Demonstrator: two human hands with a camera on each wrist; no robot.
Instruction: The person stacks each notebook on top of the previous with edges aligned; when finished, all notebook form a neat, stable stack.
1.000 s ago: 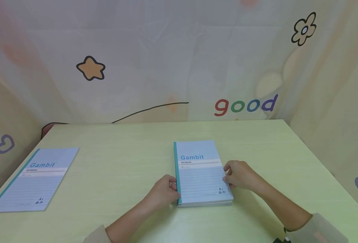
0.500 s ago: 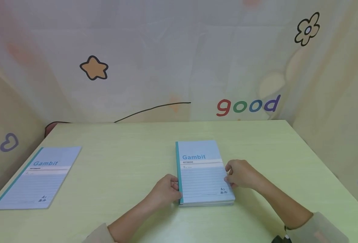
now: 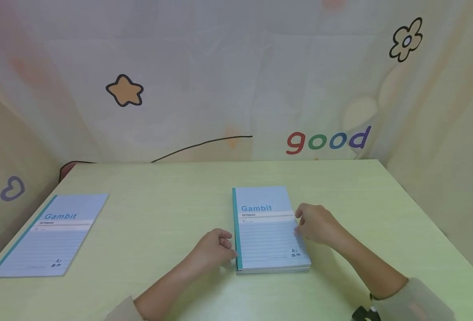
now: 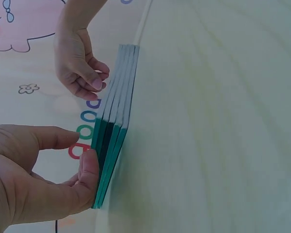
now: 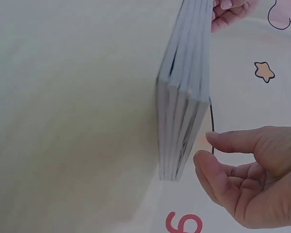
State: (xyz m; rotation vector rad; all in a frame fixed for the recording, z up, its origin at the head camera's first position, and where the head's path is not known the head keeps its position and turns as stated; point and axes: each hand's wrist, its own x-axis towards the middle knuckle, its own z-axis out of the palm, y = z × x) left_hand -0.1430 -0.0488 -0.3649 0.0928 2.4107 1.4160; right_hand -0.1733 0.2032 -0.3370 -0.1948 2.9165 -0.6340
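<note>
A stack of several notebooks (image 3: 266,240) with pale blue "Gambit" covers and teal spines lies neatly squared on the table. On its spine side is the left hand (image 3: 212,250), thumb tip right at the lower spine and fingers loosely bent. In the left wrist view the teal spines (image 4: 111,145) line up beside that thumb. Across the stack, the right hand (image 3: 318,226) hovers at the opposite edge with fingers relaxed and holding nothing. From the right wrist, its thumb and fingertips show a small gap from the page edges (image 5: 182,102).
Another notebook (image 3: 49,243) of the same kind lies flat at the table's left edge. The pale wooden table (image 3: 168,191) is enclosed by a printed curtain (image 3: 204,80) at the back and sides. A small black object (image 3: 365,314) shows by the right sleeve.
Both hands have loosened from the stack's sides: the left has drawn slightly leftward, the right has risen slightly. The stack stays in place. Earlier, the whole head view shifted a little.
</note>
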